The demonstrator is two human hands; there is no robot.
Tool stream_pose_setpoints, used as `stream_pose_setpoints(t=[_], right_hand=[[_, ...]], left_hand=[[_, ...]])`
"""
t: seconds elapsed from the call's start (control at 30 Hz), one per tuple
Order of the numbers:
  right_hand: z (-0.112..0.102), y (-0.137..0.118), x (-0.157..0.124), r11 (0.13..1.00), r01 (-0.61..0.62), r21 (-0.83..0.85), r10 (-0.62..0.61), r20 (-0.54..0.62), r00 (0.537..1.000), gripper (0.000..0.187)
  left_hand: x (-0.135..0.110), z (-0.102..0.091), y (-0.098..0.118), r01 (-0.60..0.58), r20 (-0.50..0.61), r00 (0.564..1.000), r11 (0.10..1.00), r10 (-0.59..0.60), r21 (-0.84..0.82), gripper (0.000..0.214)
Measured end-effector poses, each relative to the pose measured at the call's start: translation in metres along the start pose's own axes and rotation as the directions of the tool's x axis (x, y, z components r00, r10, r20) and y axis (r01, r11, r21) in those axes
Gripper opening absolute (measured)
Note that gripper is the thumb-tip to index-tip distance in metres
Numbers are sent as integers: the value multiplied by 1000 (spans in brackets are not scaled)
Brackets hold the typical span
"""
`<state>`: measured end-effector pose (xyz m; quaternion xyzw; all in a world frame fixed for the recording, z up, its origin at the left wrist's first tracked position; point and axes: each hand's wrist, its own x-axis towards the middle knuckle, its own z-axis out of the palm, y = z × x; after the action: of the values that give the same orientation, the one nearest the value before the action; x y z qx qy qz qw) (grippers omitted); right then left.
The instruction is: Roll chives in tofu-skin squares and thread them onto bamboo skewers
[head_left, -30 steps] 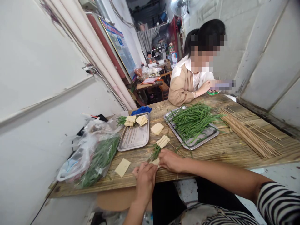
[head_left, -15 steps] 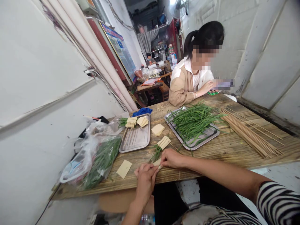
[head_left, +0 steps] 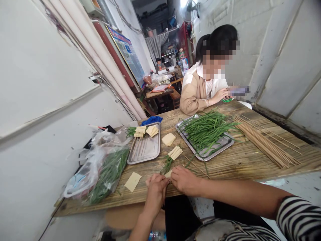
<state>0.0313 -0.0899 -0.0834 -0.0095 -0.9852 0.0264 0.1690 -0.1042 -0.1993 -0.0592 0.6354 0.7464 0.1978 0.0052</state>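
Observation:
At the near table edge, a pale yellow tofu-skin sheet [head_left: 169, 174] is partly rolled between my hands. My left hand [head_left: 156, 187] has its fingers closed on the left end of it. Closed over its right end is my right hand [head_left: 184, 180]; what lies under the fingers is hidden. Just beyond are finished tofu-skin rolls [head_left: 175, 153] side by side on a skewer, with green chive ends [head_left: 167, 164] sticking out to the left. One flat tofu-skin square [head_left: 133, 181] lies left of my left hand, and a small stack of squares [head_left: 169, 139] sits farther back.
A metal tray [head_left: 143, 157] holds skewered rolls; another tray [head_left: 213, 154] carries a heap of chives [head_left: 208, 130]. Bamboo skewers [head_left: 263, 144] lie at right. Plastic bags [head_left: 100, 167] with greens stand at left. Across the table [head_left: 240, 170] a person [head_left: 194, 88] holds a phone.
My right hand has shifted slightly nearer the table edge and turned, its fingers now lying across the roll. More of the skewer beyond it shows. My left hand has barely moved.

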Motion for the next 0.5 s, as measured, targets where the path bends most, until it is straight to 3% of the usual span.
stream_pose_setpoints(t=[0.17, 0.33, 0.5], right_hand=[[1, 10, 7, 999, 12, 41, -13, 24, 1000, 20], [-11, 23, 22, 992, 50, 118, -69, 166, 984, 19], [-14, 29, 32, 986, 84, 142, -110, 192, 975, 23]], left_hand=[[-5, 3, -7, -65, -25, 998, 998, 65, 4, 27], [-17, 11, -13, -61, -191, 978, 987, 89, 149, 22], [-19, 23, -16, -102, -198, 968, 960, 157, 260, 21]])
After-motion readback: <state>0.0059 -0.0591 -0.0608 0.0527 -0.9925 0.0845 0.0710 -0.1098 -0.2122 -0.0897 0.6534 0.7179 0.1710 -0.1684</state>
